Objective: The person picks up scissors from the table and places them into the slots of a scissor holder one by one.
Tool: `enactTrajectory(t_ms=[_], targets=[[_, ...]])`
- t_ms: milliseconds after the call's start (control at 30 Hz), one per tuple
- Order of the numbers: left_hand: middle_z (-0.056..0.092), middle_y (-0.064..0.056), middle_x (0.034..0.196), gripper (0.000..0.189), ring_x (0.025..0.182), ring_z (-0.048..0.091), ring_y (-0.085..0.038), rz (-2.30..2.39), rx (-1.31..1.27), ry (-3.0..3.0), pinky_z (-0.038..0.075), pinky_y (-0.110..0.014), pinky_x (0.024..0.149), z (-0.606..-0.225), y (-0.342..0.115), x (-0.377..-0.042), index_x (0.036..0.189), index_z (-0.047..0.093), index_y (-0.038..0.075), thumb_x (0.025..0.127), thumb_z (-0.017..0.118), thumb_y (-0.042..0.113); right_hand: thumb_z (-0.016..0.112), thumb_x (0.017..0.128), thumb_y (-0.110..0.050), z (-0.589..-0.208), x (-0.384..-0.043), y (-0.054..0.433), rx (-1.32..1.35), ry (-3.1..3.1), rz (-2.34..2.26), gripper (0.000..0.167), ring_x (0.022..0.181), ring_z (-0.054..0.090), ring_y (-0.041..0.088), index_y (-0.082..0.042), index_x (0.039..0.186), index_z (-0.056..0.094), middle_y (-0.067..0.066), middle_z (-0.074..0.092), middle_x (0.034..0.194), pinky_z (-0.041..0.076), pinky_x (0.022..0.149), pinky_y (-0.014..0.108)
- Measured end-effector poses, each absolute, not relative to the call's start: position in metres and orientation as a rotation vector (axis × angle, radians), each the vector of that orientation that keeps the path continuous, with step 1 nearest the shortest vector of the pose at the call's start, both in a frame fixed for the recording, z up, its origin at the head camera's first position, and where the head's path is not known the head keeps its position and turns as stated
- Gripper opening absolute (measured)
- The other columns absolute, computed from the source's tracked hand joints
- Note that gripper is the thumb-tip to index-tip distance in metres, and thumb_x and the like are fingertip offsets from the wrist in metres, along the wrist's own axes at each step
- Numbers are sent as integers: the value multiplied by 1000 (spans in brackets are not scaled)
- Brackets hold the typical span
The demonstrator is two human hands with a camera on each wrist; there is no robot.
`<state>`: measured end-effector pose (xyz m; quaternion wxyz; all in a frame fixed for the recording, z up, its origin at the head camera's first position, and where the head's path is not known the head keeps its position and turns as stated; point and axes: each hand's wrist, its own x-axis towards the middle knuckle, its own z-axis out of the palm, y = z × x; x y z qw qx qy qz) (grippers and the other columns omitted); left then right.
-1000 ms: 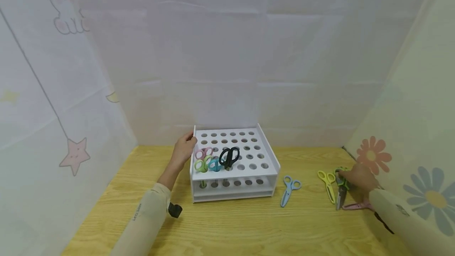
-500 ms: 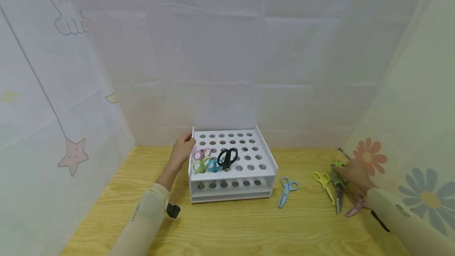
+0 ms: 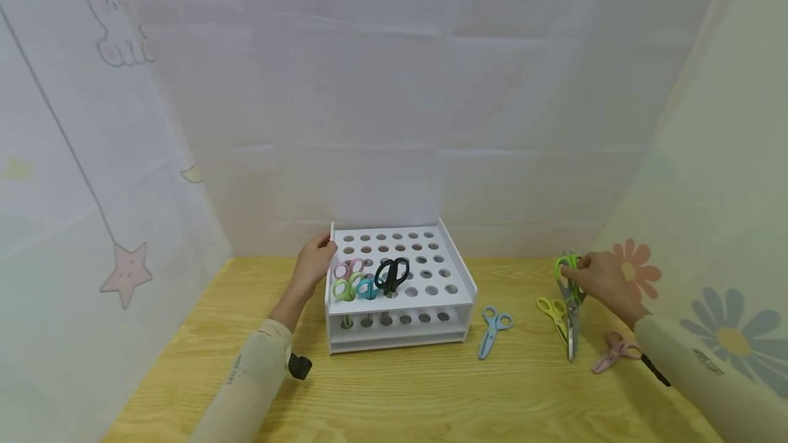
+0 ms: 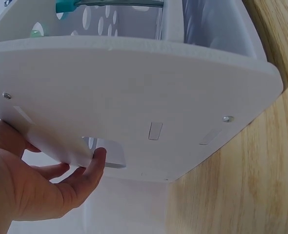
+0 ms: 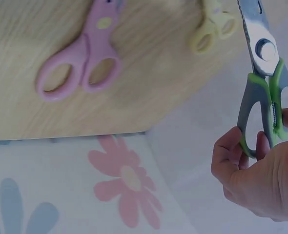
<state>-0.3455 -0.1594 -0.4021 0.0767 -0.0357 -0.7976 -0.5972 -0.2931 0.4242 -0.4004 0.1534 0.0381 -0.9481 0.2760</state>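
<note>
My left hand (image 3: 312, 266) holds the left side wall of a white hole rack (image 3: 397, 346). In the left wrist view its fingers curl at the wall's edge, one fingertip at the cutout of the side panel (image 4: 193, 97). Off to the right, my right hand (image 3: 606, 280) grips grey-and-green scissors (image 3: 572, 323) by the handles, blades down. Whether their tip touches the table cannot be told. Right wrist view: fingers around the handle loops of these scissors (image 5: 265, 51). Black scissors (image 3: 392, 284), teal scissors (image 3: 367, 294), green scissors (image 3: 340, 289) and pink scissors (image 3: 340, 270) stand in the rack's holes.
Yellow scissors (image 3: 544, 305) lie just left of the held pair, partly behind it. Pink scissors (image 3: 608, 359) lie by my right wrist. Light blue scissors (image 3: 489, 337) are to the rack's right on the wooden table (image 3: 394, 402). Patterned cloth (image 3: 695, 251) rises at the sides and back.
My right hand has raised the grey-and-green scissors by their handles off the table's right side and moved slightly left. My left hand stays on the rack. The view has shifted a little.
</note>
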Motion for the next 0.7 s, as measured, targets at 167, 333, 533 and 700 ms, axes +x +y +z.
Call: enactTrajectory(t_ms=[167,333,533,700], targets=[[56,-23,139,53,124,53,-36,-1809,-106,-2367,40,-50,107,-402,-158,-346,148,48,-2,102,50,24,68,98,-33,-379,-288,403,127,-2665,774,43,46,28,14,-5,69,52,0,43,59,30,44,31],[56,-22,139,52,125,53,-37,-1807,-98,-2368,40,-51,107,-404,-159,-347,148,49,-2,103,50,24,68,98,-33,-358,-284,377,162,-2572,700,37,62,53,26,4,94,68,20,66,88,44,52,40],[56,-21,139,50,125,53,-37,-1786,-87,-2382,40,-52,106,-404,-158,-347,147,52,1,103,52,25,70,96,-33,-328,-265,332,180,-2496,722,36,88,55,36,3,97,66,21,57,105,46,68,50],[57,-22,139,50,124,53,-37,-1763,-99,-2382,41,-52,106,-403,-159,-348,147,52,0,103,52,25,72,94,-31,-310,-250,298,227,-2406,780,32,91,55,33,1,98,66,17,55,108,42,71,49]])
